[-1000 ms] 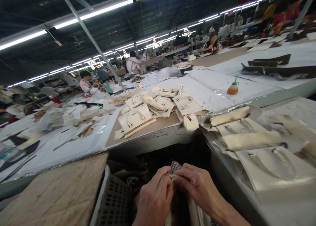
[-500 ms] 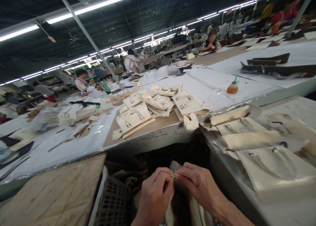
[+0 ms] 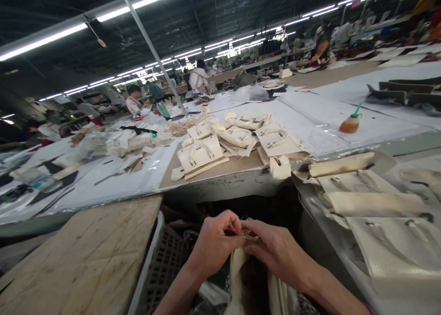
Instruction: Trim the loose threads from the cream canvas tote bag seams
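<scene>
A cream handbag stands between my forearms, low in the view, its dark inside showing from above. My left hand pinches at its upper edge, with thumb and fingers pressed together. From the other side my right hand grips the same edge, fingertips nearly meeting those of the left. A thin pale strip of the bag's edge shows between the fingertips. The fingers cover most of what is being held. Checked cloth shows just behind and below the hands.
Cream bag pieces with handles are heaped on the table ahead. More bag panels lie on the right-hand surface. A bottle of amber liquid stands beyond. A plastic basket and wooden board are at left. Several people work farther back.
My left hand has lifted slightly and turned, its wrist moving left. The right hand still grips the bag's edge. The whole view has shifted, so the table's things appear farther right.
</scene>
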Motion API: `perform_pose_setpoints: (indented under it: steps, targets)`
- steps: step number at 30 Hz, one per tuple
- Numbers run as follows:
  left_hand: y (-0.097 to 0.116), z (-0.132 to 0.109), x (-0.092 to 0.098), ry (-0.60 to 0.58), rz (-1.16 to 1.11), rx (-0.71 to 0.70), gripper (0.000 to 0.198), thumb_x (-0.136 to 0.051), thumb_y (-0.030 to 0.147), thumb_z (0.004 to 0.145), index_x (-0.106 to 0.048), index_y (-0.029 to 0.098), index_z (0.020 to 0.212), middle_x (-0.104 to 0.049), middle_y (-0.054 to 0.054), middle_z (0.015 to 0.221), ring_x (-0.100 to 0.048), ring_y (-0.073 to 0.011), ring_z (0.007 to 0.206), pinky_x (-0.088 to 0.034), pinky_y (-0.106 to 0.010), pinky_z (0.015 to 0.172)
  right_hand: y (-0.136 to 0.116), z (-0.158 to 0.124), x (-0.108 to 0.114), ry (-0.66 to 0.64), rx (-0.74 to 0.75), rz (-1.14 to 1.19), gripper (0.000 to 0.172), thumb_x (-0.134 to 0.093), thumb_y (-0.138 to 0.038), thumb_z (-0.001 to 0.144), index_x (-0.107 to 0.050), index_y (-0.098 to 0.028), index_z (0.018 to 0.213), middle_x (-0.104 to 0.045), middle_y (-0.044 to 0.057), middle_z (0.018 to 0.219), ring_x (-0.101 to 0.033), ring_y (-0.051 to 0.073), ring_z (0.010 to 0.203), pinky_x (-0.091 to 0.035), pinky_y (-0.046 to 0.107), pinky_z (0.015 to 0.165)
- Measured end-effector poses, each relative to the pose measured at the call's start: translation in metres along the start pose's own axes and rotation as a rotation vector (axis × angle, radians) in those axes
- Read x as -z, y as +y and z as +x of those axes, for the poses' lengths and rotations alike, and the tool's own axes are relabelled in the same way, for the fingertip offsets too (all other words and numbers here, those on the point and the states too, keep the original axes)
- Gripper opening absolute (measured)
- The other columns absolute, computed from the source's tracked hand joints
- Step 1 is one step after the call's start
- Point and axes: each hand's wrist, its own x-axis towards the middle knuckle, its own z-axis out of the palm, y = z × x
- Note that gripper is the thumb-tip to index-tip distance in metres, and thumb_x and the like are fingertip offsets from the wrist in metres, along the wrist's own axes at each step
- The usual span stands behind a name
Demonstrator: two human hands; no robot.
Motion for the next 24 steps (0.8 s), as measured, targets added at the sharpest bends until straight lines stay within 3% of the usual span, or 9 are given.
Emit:
perform_pose_setpoints:
  steps: [2,5,8,10,12,15,20,24]
  targets:
    - [0.002,-0.004,0.001,-0.005,-0.040,0.006,0.013,-0.067,0.010,0.071,-0.056,0.017,0.071,-0.062,0.004,0.067,-0.053,-0.0106,0.062,-0.041,-0.019,0.058,-0.003,0.006,0.003,-0.054,-0.011,-0.046,0.047,-0.057,-0.013,0.088,-0.053,-0.029,0.132,-0.074,-0.001,0.105,-0.068,0.019,0.093,-0.046,0.025,0.076]
    - [0.006,-0.021,-0.003,0.047,-0.004,0.006,0.009,-0.064,0.018,0.078,-0.059,0.019,0.086,-0.065,0.001,0.085,-0.061,-0.0157,0.080,-0.048,-0.024,0.075,-0.004,0.013,0.005,-0.075,-0.018,-0.137,0.023,-0.059,-0.021,0.091,-0.068,-0.029,0.111,-0.076,-0.003,0.084,-0.070,0.018,0.075,-0.042,0.025,0.065]
    - [0.003,-0.048,-0.014,0.152,0.096,0.135,0.050,-0.075,0.020,0.066,-0.054,0.022,0.111,-0.063,-0.005,0.115,-0.061,-0.0221,0.098,-0.049,-0.032,0.088,-0.003,0.014,0.003,-0.051,-0.042,-0.155,0.018,-0.057,-0.024,0.093,-0.074,-0.027,0.101,-0.077,-0.001,0.082,-0.071,0.020,0.076,-0.044,0.027,0.067]
    - [-0.003,-0.063,-0.020,0.120,0.061,0.231,0.063,-0.075,0.015,0.058,-0.048,0.022,0.115,-0.063,-0.006,0.116,-0.062,-0.0229,0.097,-0.051,-0.031,0.082,-0.001,0.013,0.001,-0.026,-0.065,-0.153,0.020,-0.057,-0.024,0.094,-0.074,-0.027,0.103,-0.078,0.000,0.092,-0.072,0.022,0.083,-0.046,0.028,0.073]
    - [-0.008,-0.071,-0.019,0.045,-0.016,0.268,0.052,-0.067,0.013,0.062,-0.048,0.022,0.109,-0.066,-0.004,0.104,-0.063,-0.0208,0.092,-0.051,-0.024,0.069,-0.001,0.013,0.000,-0.004,-0.084,-0.149,0.021,-0.057,-0.023,0.093,-0.075,-0.027,0.103,-0.078,0.001,0.097,-0.072,0.022,0.089,-0.048,0.029,0.078]
    - [-0.008,-0.064,0.002,-0.056,-0.073,0.212,0.028,-0.053,0.009,0.068,-0.050,0.020,0.094,-0.066,0.000,0.089,-0.062,-0.0160,0.083,-0.044,-0.019,0.060,-0.008,0.017,0.008,0.027,-0.107,-0.148,0.021,-0.058,-0.021,0.090,-0.077,-0.027,0.098,-0.079,0.000,0.095,-0.072,0.023,0.089,-0.049,0.028,0.076]
    - [0.002,-0.030,0.049,-0.300,0.003,0.122,0.023,-0.053,0.006,0.067,-0.052,0.018,0.087,-0.065,0.004,0.080,-0.057,-0.0123,0.072,-0.039,-0.020,0.061,-0.025,0.012,0.020,0.046,-0.151,-0.110,0.022,-0.055,-0.024,0.089,-0.078,-0.027,0.090,-0.078,-0.002,0.083,-0.072,0.020,0.080,-0.048,0.026,0.068]
    - [-0.012,-0.015,0.046,-0.401,0.101,0.066,0.024,-0.056,0.005,0.064,-0.055,0.018,0.084,-0.060,0.007,0.072,-0.052,-0.0113,0.066,-0.035,-0.020,0.057,-0.015,-0.012,0.003,0.053,-0.247,-0.065,0.026,-0.050,-0.023,0.088,-0.077,-0.024,0.085,-0.075,0.001,0.079,-0.070,0.020,0.076,-0.046,0.026,0.067]
